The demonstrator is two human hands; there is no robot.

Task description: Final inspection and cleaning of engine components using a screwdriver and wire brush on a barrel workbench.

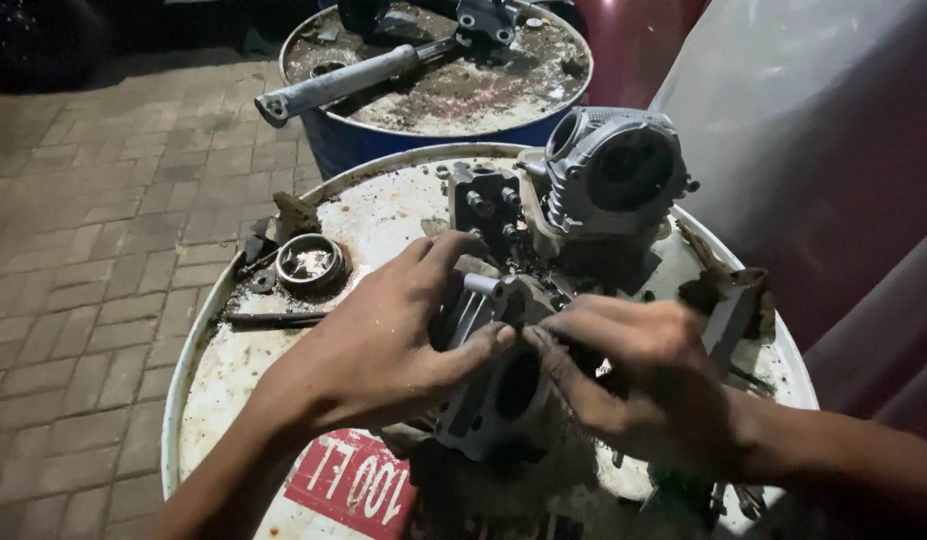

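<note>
My left hand [384,345] and my right hand [639,375] both grip a grey metal engine part [494,375] with a round bore, held over the top of a white drum [284,390]. The left fingers wrap its upper left side, thumb near the bore. Fingers of the right hand press on its right edge. Behind it stands a finned grey cylinder head [614,175] and a dark metal block with bolts [484,205].
A round metal ring-shaped part [310,262] and small dirty bits lie on the drum's left side. A blue drum [434,90] behind carries a long grey tube [339,82] and other parts. Brick paving is at left; a large grey curved surface rises at right.
</note>
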